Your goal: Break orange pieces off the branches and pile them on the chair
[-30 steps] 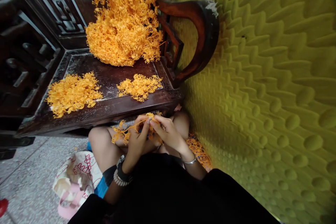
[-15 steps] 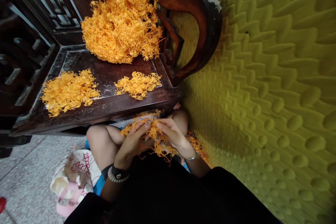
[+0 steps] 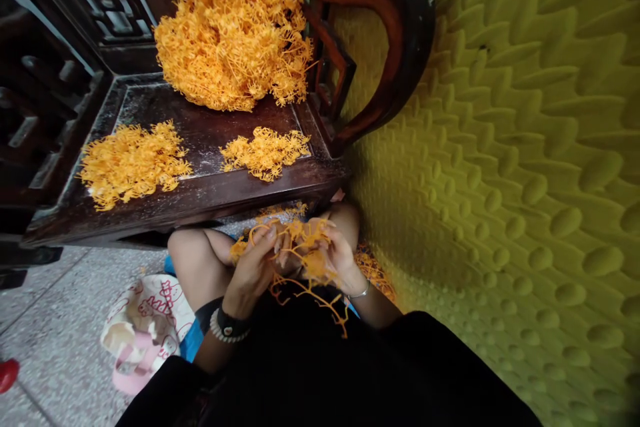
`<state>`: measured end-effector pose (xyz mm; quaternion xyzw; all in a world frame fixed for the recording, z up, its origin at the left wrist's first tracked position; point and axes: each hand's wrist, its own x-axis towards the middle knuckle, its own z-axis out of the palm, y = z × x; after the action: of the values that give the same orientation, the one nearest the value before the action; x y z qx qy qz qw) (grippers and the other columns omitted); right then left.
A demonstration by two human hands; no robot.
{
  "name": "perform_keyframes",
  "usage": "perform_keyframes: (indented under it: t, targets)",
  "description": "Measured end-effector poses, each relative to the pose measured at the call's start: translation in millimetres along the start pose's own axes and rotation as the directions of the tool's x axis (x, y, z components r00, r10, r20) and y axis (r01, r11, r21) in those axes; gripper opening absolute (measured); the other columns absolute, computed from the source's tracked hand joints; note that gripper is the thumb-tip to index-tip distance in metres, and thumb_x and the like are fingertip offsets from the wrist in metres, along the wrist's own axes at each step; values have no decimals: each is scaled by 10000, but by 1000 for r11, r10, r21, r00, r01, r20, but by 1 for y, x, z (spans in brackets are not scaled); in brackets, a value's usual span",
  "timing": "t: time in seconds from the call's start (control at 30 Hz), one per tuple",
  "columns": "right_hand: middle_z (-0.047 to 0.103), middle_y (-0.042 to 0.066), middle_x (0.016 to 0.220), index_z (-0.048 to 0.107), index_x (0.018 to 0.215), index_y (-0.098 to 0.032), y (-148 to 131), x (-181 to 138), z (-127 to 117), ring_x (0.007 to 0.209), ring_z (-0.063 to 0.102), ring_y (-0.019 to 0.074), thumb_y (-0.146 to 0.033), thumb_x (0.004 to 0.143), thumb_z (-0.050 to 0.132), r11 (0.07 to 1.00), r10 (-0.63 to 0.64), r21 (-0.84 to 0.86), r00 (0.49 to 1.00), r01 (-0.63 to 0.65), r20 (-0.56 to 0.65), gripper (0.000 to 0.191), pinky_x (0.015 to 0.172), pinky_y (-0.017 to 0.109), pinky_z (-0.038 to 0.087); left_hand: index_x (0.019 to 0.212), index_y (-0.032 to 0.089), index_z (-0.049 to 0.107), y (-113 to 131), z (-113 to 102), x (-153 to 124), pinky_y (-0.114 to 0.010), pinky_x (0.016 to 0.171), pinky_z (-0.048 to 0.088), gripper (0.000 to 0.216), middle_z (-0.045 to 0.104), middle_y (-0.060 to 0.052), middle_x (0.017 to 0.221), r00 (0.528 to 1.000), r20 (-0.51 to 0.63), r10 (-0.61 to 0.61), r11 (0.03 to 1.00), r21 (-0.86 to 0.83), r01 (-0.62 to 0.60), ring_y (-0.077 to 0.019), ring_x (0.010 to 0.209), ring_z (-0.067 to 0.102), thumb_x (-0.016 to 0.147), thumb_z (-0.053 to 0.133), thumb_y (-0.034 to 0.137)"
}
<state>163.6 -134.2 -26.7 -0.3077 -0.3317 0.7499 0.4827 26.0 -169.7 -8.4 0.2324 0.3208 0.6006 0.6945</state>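
- Head view: orange sprigs (image 3: pixel 317 267) are between the two hands, above the lap; thin stems dangle toward the black top (image 3: pixel 320 360).
- Left hand (image 3: pixel 253 267): fingers narrow, thumb and fingertips pinching the sprigs. Dark band and beads on the wrist.
- Right hand (image 3: pixel 343 260): fingers curled among the sprigs, partly covered and blurred; can't tell if they grip. Silver bangle (image 3: pixel 361 290) on the wrist.
- Dark wood chair (image 3: pixel 200 203) just ahead, carrying three lots of orange pieces: big heap (image 3: pixel 235 47) at the back, left pile (image 3: pixel 135 163) and smaller right pile (image 3: pixel 265 152) near the front edge, apart from each other.
- More orange stems (image 3: pixel 373 273) low at right, by the yellow-green textured wall (image 3: pixel 500 147).
- White bag (image 3: pixel 165 300) with red print and pink handle on the speckled floor (image 3: pixel 60 307), left of the knee.
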Motion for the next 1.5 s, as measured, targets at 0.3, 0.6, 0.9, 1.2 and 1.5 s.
perform_keyframes:
  t: [0.3,0.6,0.9,1.2,1.5]
  targets:
    - [481,2,633,542,617,-198,-8,10,3,635,434,150,-555,862,557,865,-279,-382,945,324,169,434,624,294,365,617,179,552,2,-4,0,-234,521,399,395,485,33,500,983,-22,182,962,212,-174,-97,472,456,826,652,500]
    - [553,13,733,594,835,-211,-27,56,-12,670,517,151,-438,961,416,623,-533,-667,846,408,20,314,677,294,453,679,181,571,9,-13,3,-223,448,354,354,502,33,564,919,-220,328,909,337,-244,-90,465,424,813,651,498]
    - [609,145,1011,643,1125,-156,-58,153,-27,991,562,294,-170,887,443,-146,-523,-932,774,331,357,311,897,454,474,726,185,574,9,-22,19,-204,508,414,291,538,34,605,926,-266,270,933,309,-183,-92,532,474,768,723,431]
    - [612,141,1135,616,1120,-169,-42,157,-35,1103,535,297,-137,782,549,-44,-558,-935,768,351,314,347,995,466,432,723,181,563,9,-21,25,-226,580,421,367,527,25,654,917,-355,181,958,276,-82,-104,593,495,703,745,499]
    - [647,110,1175,712,966,-205,-38,146,-38,1143,543,265,-154,824,562,9,-586,-895,727,446,356,212,1017,474,435,643,179,538,13,-13,24,-216,593,436,415,518,35,608,936,-329,123,959,284,-26,-110,589,497,675,749,535]
